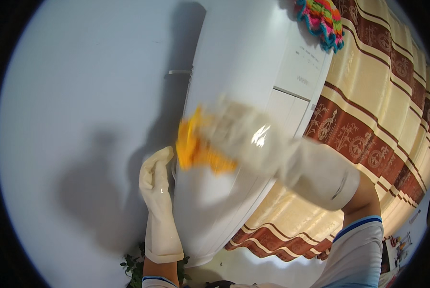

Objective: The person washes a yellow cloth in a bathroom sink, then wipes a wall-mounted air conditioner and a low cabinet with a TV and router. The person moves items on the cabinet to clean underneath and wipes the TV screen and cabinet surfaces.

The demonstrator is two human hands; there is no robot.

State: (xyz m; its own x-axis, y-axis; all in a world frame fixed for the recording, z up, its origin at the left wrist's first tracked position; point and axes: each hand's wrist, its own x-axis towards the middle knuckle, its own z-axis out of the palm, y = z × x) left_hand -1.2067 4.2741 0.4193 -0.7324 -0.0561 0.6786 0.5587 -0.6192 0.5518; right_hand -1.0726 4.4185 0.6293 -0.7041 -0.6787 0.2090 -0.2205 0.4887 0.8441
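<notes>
A white floor-standing air conditioner [236, 54] rises before me, with a control panel and slim vents on its front. My right hand [233, 133], in a long translucent white rubber glove, holds an orange-yellow cloth [193, 147] at the side of the white casing; the hand and cloth are motion-blurred. Near the casing's left edge is my left hand [157, 167], gloved the same way, its fingers curled with nothing visible in them. Whether its fingertips touch the casing cannot be told.
Beige and brown patterned curtains [355, 133] hang right of the unit. A multicoloured crocheted cover [324, 23] lies over its top. The plain wall [74, 90] is at left, with a leafy plant [132, 264] low down. Cluttered furniture [393, 252] stands at far right.
</notes>
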